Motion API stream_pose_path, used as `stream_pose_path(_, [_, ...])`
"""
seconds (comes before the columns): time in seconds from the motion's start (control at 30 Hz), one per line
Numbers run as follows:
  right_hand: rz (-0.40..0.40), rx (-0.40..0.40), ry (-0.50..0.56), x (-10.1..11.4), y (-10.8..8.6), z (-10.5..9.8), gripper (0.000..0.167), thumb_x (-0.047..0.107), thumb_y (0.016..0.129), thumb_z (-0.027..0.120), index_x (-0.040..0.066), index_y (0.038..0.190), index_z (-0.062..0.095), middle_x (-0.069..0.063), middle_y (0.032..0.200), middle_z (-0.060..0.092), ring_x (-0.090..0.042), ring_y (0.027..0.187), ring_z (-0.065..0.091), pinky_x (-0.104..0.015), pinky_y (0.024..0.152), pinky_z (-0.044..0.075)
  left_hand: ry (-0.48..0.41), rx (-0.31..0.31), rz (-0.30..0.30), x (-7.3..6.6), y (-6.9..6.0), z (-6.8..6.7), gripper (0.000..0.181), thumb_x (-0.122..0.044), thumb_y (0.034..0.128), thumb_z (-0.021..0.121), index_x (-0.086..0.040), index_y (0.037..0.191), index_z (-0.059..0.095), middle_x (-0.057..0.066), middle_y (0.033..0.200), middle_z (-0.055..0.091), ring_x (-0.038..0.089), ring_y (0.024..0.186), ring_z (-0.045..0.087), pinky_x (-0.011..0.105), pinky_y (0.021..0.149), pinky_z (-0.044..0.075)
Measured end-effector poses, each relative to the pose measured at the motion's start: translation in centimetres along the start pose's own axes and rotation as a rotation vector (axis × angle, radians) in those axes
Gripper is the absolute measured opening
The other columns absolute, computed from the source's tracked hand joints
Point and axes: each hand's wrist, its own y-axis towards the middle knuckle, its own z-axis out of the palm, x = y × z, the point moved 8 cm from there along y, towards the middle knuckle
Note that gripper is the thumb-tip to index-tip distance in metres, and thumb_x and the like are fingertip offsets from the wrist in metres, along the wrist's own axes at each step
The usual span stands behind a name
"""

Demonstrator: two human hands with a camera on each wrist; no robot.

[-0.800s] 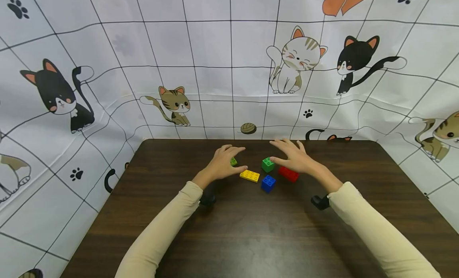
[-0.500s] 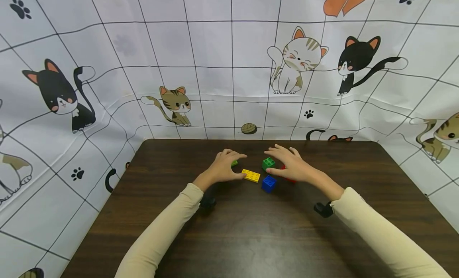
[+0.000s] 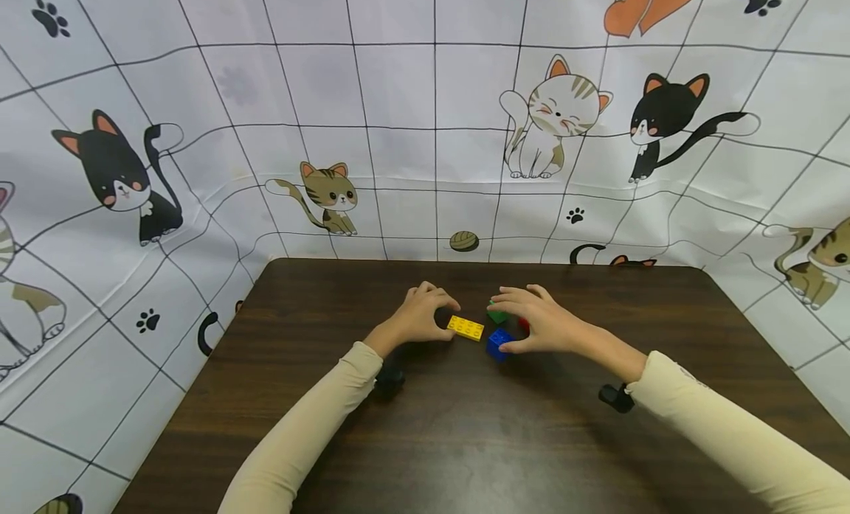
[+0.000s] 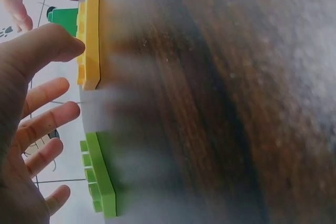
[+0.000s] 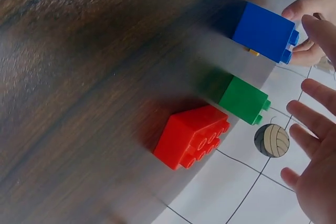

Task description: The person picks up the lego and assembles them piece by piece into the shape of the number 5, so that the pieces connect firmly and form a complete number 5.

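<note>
My left hand point(image 3: 417, 316) hovers at the left end of a flat yellow toy brick point(image 3: 468, 328), fingers spread and thumb low. In the left wrist view the thumb tip overlaps the yellow brick's studs; contact is uncertain. A flat lime-green brick point(image 4: 101, 177) lies below those fingers, hidden in the head view. My right hand point(image 3: 550, 324) is held over a blue brick point(image 3: 495, 343), thumb near its right side, holding nothing. Behind the blue brick stand a green brick point(image 5: 244, 99) and a red brick point(image 5: 191, 136), both largely covered by the right hand in the head view.
The bricks are on a dark wooden table point(image 3: 465, 440). A white sheet point(image 3: 398, 86) printed with cats and grid lines hangs behind and at the sides. Black wrist devices, one a dark block point(image 3: 616, 397), sit under both forearms.
My right hand has come left and nearer, from beside the red brick to over the blue one, covering most of the red and green bricks. My left hand has lowered slightly, covering the lime-green brick.
</note>
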Motion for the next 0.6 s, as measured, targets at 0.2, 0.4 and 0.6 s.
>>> stream_pose_path(0.2, [-0.054, -0.019, -0.023, 0.4, -0.1, 0.0, 0.063, 0.033, 0.076, 0.09, 0.007, 0.129, 0.068, -0.015, 0.138, 0.064, -0.038, 0.135, 0.051, -0.066, 0.11, 0.031, 0.02, 0.003, -0.002, -0.2, 0.3, 0.2, 0.04, -0.032, 0.0842, 0.081, -0.019, 0.121, 0.072, 0.001, 0.128, 0.066, 0.026, 0.121, 0.045, 0.054, 0.109, 0.03])
stream_pose_path(0.4, [-0.058, -0.014, -0.035, 0.2, -0.3, 0.6, 0.057, 0.03, 0.075, 0.09, 0.009, 0.125, 0.071, -0.012, 0.129, 0.069, -0.034, 0.124, 0.058, -0.06, 0.103, 0.038, 0.06, 0.014, -0.017, -0.2, 0.5, 0.4, 0.034, -0.033, 0.0842, 0.08, -0.02, 0.115, 0.073, 0.001, 0.128, 0.065, 0.026, 0.121, 0.044, 0.054, 0.111, 0.03])
stream_pose_path(0.6, [-0.04, -0.02, -0.054, -0.2, -0.4, 1.1, 0.054, 0.032, 0.075, 0.09, 0.011, 0.122, 0.073, -0.007, 0.122, 0.071, -0.028, 0.117, 0.058, -0.056, 0.1, 0.038, 0.074, 0.017, -0.029, 0.1, 0.9, 0.6, 0.029, -0.035, 0.0835, 0.081, -0.023, 0.109, 0.074, 0.0, 0.127, 0.065, 0.025, 0.119, 0.044, 0.053, 0.11, 0.03])
